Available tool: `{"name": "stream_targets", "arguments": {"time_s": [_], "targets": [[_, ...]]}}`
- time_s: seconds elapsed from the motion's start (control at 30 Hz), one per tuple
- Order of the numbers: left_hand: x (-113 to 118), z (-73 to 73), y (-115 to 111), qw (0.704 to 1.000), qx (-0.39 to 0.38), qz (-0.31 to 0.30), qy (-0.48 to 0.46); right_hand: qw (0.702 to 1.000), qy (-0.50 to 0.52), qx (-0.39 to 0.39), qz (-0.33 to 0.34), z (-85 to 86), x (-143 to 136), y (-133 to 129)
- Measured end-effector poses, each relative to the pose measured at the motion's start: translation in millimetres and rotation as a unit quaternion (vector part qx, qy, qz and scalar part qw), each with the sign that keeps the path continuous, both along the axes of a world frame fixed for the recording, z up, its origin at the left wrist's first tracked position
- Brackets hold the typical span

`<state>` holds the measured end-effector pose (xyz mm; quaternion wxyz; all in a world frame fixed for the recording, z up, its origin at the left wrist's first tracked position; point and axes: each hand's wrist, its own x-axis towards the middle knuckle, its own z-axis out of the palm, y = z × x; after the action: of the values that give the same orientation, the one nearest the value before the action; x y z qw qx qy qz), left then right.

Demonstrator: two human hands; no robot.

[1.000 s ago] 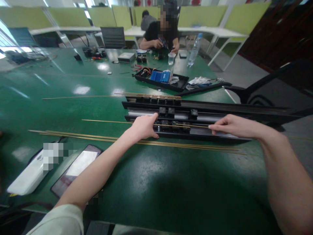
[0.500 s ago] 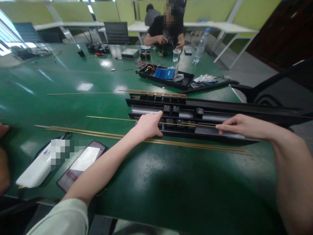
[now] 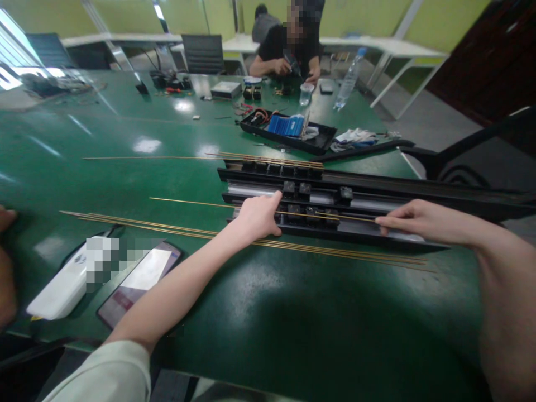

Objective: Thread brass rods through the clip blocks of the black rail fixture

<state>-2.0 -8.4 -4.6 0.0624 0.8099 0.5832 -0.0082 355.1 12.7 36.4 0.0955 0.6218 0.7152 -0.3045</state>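
The near rail [image 3: 355, 237], a long black channel, lies crosswise on the green table [image 3: 259, 324] with black blocks [image 3: 294, 219] set inside it. The left hand [image 3: 259, 216] reaches over that rail's left part, its thumb and forefinger spread apart across it; whether they press on anything beneath, I cannot tell. Above the rail's right part, the right hand [image 3: 408, 216] has its fingertips together, clamped on a thin gold rod [image 3: 355, 219]. The rod runs leftward along the rail, over or through the blocks, and a gold length sticks out past the rail's left end, though the left hand hides the middle, so this may be more than one piece. More rods [image 3: 335, 250] lie just on this side of the rail. Beyond it are the middle rail [image 3: 259, 191] with three blocks, then a black tray [image 3: 268, 134] holding a blue pack [image 3: 286, 125].
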Motion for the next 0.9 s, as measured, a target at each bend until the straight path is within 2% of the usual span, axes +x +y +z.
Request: {"name": "stream_targets", "arguments": {"time_s": [0.43,0.9], "targets": [[1,-2.8,2,1.000,0.005,-0.007,0.011,1.000,0.011,0.002,-0.022,6.7,10,-3],[3,1.7,1,1.000,-0.001,-0.021,0.010,0.999,0.039,-0.009,0.012,11.7,10,-4]]}}
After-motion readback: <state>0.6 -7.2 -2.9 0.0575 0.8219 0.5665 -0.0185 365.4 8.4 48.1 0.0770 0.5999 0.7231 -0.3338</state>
